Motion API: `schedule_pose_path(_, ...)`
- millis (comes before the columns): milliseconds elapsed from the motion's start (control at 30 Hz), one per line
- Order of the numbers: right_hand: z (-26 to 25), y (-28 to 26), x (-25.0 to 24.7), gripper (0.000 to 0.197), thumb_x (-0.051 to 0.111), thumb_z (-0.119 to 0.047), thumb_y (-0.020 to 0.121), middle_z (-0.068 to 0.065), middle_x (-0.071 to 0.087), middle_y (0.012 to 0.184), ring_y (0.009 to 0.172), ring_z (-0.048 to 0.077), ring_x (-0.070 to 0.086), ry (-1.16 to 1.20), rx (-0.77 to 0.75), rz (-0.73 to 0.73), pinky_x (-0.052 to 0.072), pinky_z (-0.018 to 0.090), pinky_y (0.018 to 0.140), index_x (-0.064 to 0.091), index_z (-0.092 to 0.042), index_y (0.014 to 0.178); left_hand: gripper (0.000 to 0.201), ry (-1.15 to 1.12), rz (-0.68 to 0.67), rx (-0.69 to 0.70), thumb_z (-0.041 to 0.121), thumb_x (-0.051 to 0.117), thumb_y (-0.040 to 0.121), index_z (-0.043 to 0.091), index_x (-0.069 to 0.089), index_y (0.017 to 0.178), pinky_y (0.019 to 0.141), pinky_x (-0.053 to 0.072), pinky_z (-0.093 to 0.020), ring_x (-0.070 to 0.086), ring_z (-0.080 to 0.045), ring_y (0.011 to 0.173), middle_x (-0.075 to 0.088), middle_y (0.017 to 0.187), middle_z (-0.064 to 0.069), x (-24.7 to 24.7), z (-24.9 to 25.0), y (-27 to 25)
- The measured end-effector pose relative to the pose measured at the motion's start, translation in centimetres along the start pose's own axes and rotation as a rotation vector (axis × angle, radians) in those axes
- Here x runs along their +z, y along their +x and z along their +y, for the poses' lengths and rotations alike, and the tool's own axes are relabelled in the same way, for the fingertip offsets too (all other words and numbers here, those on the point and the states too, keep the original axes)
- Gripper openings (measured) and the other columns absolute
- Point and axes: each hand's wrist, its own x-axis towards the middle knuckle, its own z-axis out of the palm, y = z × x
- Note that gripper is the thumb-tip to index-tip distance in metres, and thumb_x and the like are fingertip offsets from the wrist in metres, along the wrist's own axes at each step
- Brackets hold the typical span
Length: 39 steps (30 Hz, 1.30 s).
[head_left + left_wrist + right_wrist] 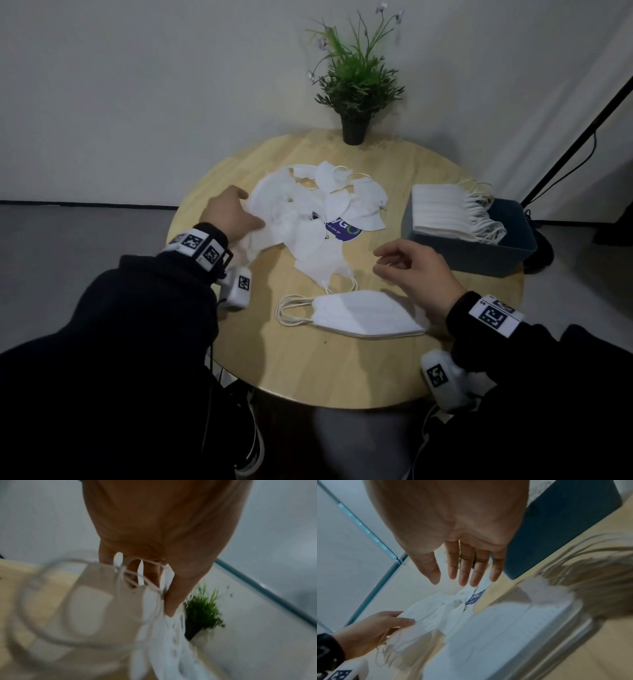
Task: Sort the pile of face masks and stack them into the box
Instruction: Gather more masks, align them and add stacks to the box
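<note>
A loose pile of white face masks (318,205) lies in the middle of the round wooden table (308,370). My left hand (253,212) pinches one mask (171,649) at the pile's left edge, its ear loops crossing my fingers; the right wrist view shows the same hold on that mask (428,615). A small neat stack of masks (363,313) lies near the front edge. My right hand (380,262) hovers just above and behind it with straight fingers (465,568), holding nothing. The blue box (479,253) at the right holds a stack of masks (452,212).
A potted green plant (356,96) stands at the table's far edge. A round blue-and-green sticker (346,231) shows under the pile. A black slanted pole (582,137) with a cable rises at the right beyond the box. Bare wood lies in front of the small stack.
</note>
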Motion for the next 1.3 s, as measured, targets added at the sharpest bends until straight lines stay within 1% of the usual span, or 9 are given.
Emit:
schedule_pose_path(133, -0.8, 0.6, 0.3, 0.013, 0.080, -0.015, 0.086, 0.005, 0.075, 0.090, 0.081, 0.013, 0.068, 0.114, 0.047, 0.011, 0.054, 0.027, 0.077, 0.077, -0.020, 0.097, 0.011, -0.264, 0.064, 0.046, 0.024, 0.080, 0.082, 0.017, 0.073, 0.087, 0.060, 0.045, -0.028, 0.067, -0.022, 0.078, 0.071, 0.081, 0.001, -1.8, 1.5, -0.7)
schedule_pose_path(300, -1.8, 1.2, 1.1, 0.013, 0.076, -0.018, 0.091, 0.010, 0.077, 0.096, 0.082, 0.016, 0.070, 0.204, 0.124, -0.049, 0.052, 0.032, 0.072, 0.075, -0.013, 0.103, 0.019, -0.704, 0.050, 0.003, 0.013, 0.073, 0.084, 0.000, 0.073, 0.098, 0.071, 0.053, -0.037, 0.064, -0.025, 0.074, 0.071, 0.085, -0.009, -1.8, 2.9, -2.0)
schedule_pose_path(533, -3.3, 2.9, 3.4, 0.035, 0.071, -0.036, 0.096, 0.010, 0.076, 0.105, 0.093, 0.023, 0.075, 0.476, 0.280, -0.166, 0.062, 0.044, 0.086, 0.071, -0.008, 0.118, 0.010, -0.899, -0.160, -0.042, 0.014, 0.073, 0.090, 0.015, 0.072, 0.101, 0.080, 0.045, -0.036, 0.066, -0.010, 0.068, 0.074, 0.083, 0.006, -1.2, 4.3, -3.0)
schedule_pose_path(633, -4.3, 3.7, 4.1, 0.038, 0.072, -0.036, 0.095, 0.007, 0.076, 0.107, 0.097, 0.025, 0.075, 0.604, 0.257, -0.151, 0.063, 0.044, 0.084, 0.069, -0.009, 0.122, 0.014, -0.853, -0.257, 0.024, 0.014, 0.074, 0.090, 0.018, 0.074, 0.103, 0.084, 0.045, -0.036, 0.068, -0.014, 0.082, 0.078, 0.093, 0.006, -0.5, 4.8, -3.5)
schedule_pose_path(767, -5.1, 4.2, 4.7, 0.017, 0.076, -0.026, 0.093, 0.005, 0.072, 0.089, 0.081, 0.020, 0.071, 0.613, 0.210, -0.011, 0.060, 0.040, 0.071, 0.065, -0.013, 0.097, 0.013, -0.746, -0.324, 0.065, 0.016, 0.074, 0.090, 0.021, 0.075, 0.102, 0.081, 0.042, -0.035, 0.067, -0.014, 0.085, 0.079, 0.099, 0.006, 0.2, 5.0, -3.7)
schedule_pose_path(967, -5.5, 4.5, 4.8, 0.026, 0.064, -0.003, 0.097, 0.002, 0.068, 0.068, 0.066, 0.018, 0.069, 0.714, 0.216, -0.006, 0.063, 0.049, 0.075, 0.052, -0.014, 0.078, 0.014, -0.733, -0.286, 0.041, 0.016, 0.075, 0.091, 0.018, 0.076, 0.104, 0.082, 0.047, -0.035, 0.067, -0.016, 0.087, 0.079, 0.102, 0.001, -0.4, 3.7, -3.1)
schedule_pose_path(1100, -5.4, 4.9, 4.0, 0.014, 0.050, 0.002, 0.094, 0.013, 0.066, 0.092, 0.082, 0.029, 0.070, 0.699, 0.305, 0.185, 0.063, 0.044, 0.066, 0.054, -0.011, 0.096, 0.022, -0.904, -0.247, 0.006, 0.008, 0.069, 0.094, 0.005, 0.070, 0.115, 0.080, 0.060, -0.040, 0.069, -0.025, 0.088, 0.074, 0.109, -0.013, -0.8, 3.3, -2.9)
schedule_pose_path(1200, -4.8, 5.1, 3.4, 0.036, 0.048, 0.005, 0.094, 0.015, 0.064, 0.118, 0.099, 0.032, 0.072, 0.655, 0.362, 0.281, 0.062, 0.038, 0.060, 0.048, -0.019, 0.120, 0.022, -1.022, -0.289, 0.007, 0.007, 0.065, 0.097, 0.007, 0.068, 0.118, 0.071, 0.061, -0.035, 0.069, -0.023, 0.082, 0.073, 0.107, -0.009, -1.0, 3.6, -3.3)
schedule_pose_path(1300, -5.0, 4.6, 3.2, 0.048, 0.047, 0.010, 0.095, 0.016, 0.062, 0.115, 0.086, 0.028, 0.070, 0.613, 0.334, 0.258, 0.057, 0.030, 0.048, 0.041, -0.028, 0.122, 0.024, -1.153, -0.368, 0.022, 0.006, 0.062, 0.098, 0.007, 0.067, 0.121, 0.070, 0.062, -0.034, 0.073, -0.021, 0.082, 0.075, 0.105, -0.006, -0.5, 4.9, -4.4)
